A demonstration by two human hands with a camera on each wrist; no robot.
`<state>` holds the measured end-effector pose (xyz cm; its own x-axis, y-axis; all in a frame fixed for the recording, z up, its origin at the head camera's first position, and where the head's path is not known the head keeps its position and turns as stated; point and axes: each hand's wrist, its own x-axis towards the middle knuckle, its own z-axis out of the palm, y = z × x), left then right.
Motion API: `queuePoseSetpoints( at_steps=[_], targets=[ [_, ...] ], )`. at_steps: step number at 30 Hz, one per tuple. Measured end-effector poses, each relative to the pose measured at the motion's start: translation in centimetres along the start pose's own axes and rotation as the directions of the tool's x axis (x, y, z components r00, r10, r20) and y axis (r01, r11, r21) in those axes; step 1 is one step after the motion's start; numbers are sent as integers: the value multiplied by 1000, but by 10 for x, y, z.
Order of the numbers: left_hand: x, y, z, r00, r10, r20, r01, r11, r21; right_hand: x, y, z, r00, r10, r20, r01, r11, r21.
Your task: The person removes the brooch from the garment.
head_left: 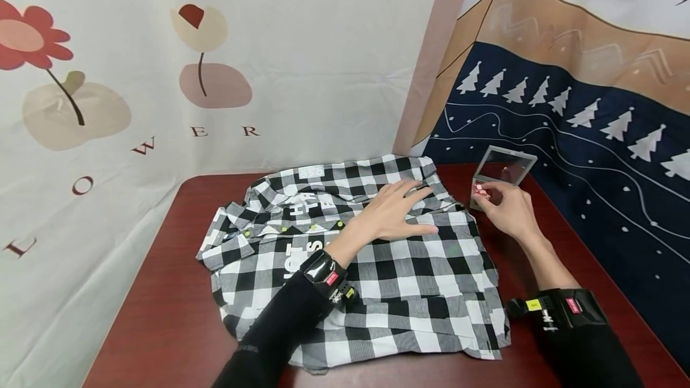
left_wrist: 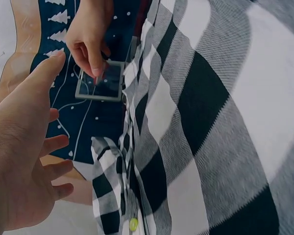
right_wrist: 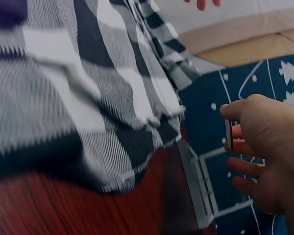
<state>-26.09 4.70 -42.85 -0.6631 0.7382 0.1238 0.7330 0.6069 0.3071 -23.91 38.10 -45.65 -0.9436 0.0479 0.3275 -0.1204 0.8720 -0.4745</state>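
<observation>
A black, white and grey checked shirt (head_left: 377,280) lies spread on the table, with white lettering and small yellow-green buttons down its front. Over its upper right part is my left hand (head_left: 396,211), fingers spread and holding nothing; in the left wrist view this hand (left_wrist: 27,142) looks apart from the cloth. My right hand (head_left: 507,208) is at a small clear box (head_left: 475,187) whose hinged lid (head_left: 507,163) stands raised. Between its thumb and fingers it pinches a small, thin red-and-white piece (right_wrist: 229,134), whose kind I cannot tell. The hand partly hides the box's inside.
The dark red wooden table (head_left: 167,304) shows on both sides of the shirt. Behind it hangs a pale cloth (head_left: 323,76) with printed flowers, and to the right a navy cloth (head_left: 609,196) with white trees. The box stands near the table's right back edge.
</observation>
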Motion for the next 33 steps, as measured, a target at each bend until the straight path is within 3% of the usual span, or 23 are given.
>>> queuePoseSetpoints(
  at_steps=[4,17,33],
  targets=[
    [5,5,3,1000,13,-3,-13,1000,-3,2,13,-4,999,39,-4,-39,999,-16],
    [12,11,12,999,41,13,-41,999,3,10,39,-4,998,56,9,-55,994,-90],
    [8,9,17,999,18,32,-18,1000,2,13,45,7,997,74,16,-71,986,-148]
  ],
)
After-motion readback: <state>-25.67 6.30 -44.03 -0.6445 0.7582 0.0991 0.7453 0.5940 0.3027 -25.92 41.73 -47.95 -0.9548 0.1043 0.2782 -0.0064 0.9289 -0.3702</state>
